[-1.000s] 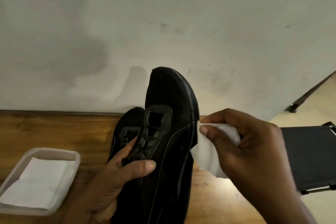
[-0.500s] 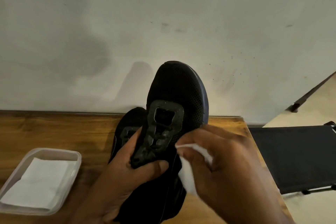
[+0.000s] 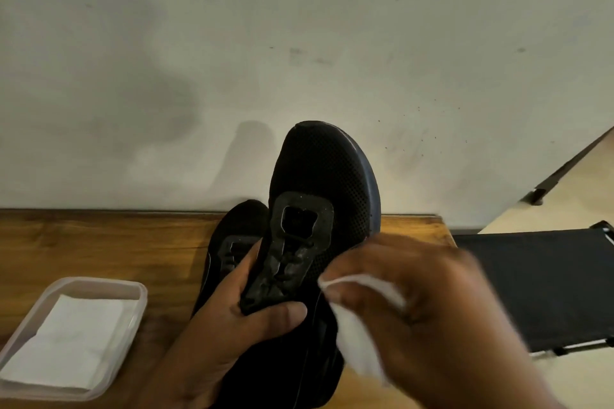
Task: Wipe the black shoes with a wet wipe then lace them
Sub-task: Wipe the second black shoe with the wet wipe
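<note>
A black mesh shoe (image 3: 327,176) is held toe-up over the table, its toe pointing at the wall. My left hand (image 3: 232,325) grips it around the tongue and lace panel, thumb across the front. My right hand (image 3: 432,315), blurred by motion, holds a white wet wipe (image 3: 358,319) pressed against the shoe's right side near the middle. The second black shoe (image 3: 232,229) lies on the table behind and left of the first, mostly hidden by it and by my left hand.
A clear plastic tray (image 3: 133,289) holding folded white wipes (image 3: 73,339) sits at the table's front left. The wooden table (image 3: 99,242) butts against a pale wall. A black folding seat (image 3: 538,282) stands off the table's right edge.
My right hand with the wipe moved from beside the shoe's right edge onto its side and keeps rubbing there. The shoe tilted so more of its top faces me.
</note>
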